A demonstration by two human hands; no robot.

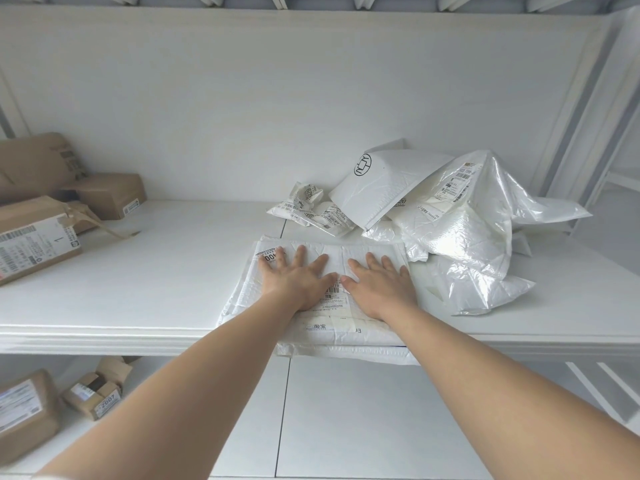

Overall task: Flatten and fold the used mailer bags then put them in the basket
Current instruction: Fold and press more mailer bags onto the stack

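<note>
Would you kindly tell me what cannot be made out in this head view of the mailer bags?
Basket: nowhere in the head view.
Label on the flat mailer bag: partly covered by the left hand and right hand.
Pile of bags: count unclear, they overlap.
Cardboard box: cut off by the left edge.

From my end, the left hand (294, 277) and right hand (379, 284) are covering the middle of the flat mailer (332, 252) and hiding the top of its shipping label (334, 303) (the print is coming through too small for me to read anyway). A second mailer (346, 355) is showing only its front edge beneath it, overhanging the desk (156, 271). The heap of mailers (450, 230) is masking all but a white corner (391, 147) behind it; I am not making out what that is. The frame's left edge is cutting off the cardboard boxes (31, 237), and the lower box (24, 414) too.
</note>
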